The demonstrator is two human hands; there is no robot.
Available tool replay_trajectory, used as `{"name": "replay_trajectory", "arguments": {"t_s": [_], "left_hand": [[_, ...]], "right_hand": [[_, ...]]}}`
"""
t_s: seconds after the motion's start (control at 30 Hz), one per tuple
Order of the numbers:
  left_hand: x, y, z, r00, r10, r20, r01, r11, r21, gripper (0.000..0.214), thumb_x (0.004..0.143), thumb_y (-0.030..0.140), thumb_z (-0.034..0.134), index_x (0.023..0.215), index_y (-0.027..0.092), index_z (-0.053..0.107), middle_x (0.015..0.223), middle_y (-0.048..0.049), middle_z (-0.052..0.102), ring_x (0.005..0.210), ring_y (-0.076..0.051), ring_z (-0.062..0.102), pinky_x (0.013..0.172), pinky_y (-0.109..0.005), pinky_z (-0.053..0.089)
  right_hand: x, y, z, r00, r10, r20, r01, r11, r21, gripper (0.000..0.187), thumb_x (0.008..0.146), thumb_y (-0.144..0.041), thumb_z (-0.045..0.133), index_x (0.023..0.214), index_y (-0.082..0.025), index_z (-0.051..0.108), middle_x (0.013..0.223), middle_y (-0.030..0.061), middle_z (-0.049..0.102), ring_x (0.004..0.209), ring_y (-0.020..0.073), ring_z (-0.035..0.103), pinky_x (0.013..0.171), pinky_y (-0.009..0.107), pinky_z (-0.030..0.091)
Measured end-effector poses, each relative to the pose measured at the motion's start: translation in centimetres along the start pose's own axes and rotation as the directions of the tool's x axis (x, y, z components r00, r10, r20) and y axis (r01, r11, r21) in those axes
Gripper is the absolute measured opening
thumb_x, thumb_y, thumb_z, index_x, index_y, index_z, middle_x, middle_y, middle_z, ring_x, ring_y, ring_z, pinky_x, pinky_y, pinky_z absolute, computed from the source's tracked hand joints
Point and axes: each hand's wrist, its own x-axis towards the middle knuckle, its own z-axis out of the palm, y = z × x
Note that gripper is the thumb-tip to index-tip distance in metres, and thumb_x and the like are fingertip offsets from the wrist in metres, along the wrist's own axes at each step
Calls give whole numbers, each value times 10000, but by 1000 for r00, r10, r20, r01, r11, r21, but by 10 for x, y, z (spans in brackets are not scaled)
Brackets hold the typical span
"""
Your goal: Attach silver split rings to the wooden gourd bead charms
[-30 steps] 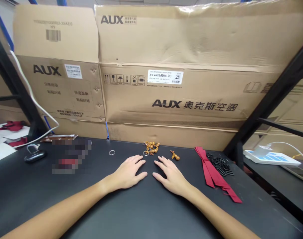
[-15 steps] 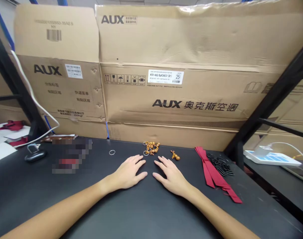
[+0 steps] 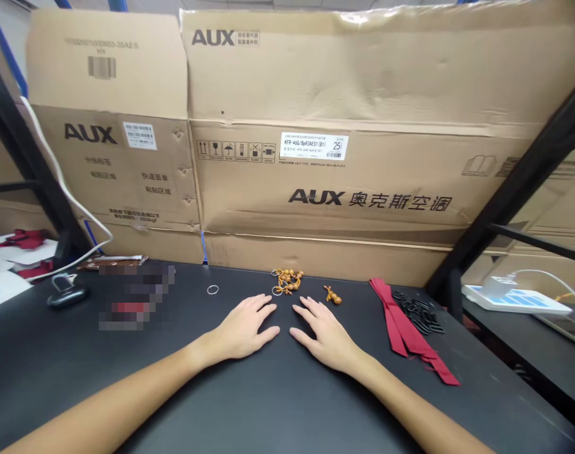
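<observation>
Hands lie flat on the black tabletop (image 3: 268,403), palms down and side by side: the left hand (image 3: 243,329) and the right hand (image 3: 326,337) both have their fingers loosely spread and hold nothing. Just beyond the fingertips, apart from them, sits a small heap of orange-brown wooden gourd charms with metal rings (image 3: 287,280). A single orange-brown gourd charm (image 3: 332,294) lies near the right hand's fingertips. A loose silver metal ring (image 3: 212,289) rests further left, with red fabric ribbons (image 3: 401,321) and black plastic loops (image 3: 417,312) to the right and brown cardboard boxes (image 3: 339,189) behind.
</observation>
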Motion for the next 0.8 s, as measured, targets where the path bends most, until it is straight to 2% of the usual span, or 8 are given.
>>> {"name": "replay_trajectory", "arguments": {"t_s": [0.53,0.7,0.8], "left_hand": [[1,-2,-3,1000,-2,25,3,1000,-7,494,938,507,445,1329,214,521,1425,-108,466,1348,-292,376,1097,-469,332],[4,-12,-5,995,-82,47,80,996,49,505,943,531,405,1323,220,524,1444,-114,441,1353,-315,362,1104,-512,289],[6,-20,-5,987,-161,24,158,982,103,518,938,544,400,1317,215,529,1436,-119,451,1356,-324,353,1110,-541,245]], "right_hand": [[0,0,-1,1000,4,3,-4,1000,1,589,913,-570,431,1378,-213,481,1497,120,368,1405,294,278,1141,514,243],[-1,-1,-3,1000,-9,11,9,1000,-18,569,924,-549,420,1372,-205,488,1494,123,372,1391,290,311,1138,503,255],[-1,-1,-5,1000,-4,11,4,999,-43,571,924,-544,417,1362,-187,498,1484,136,387,1384,295,324,1128,493,281]]}}
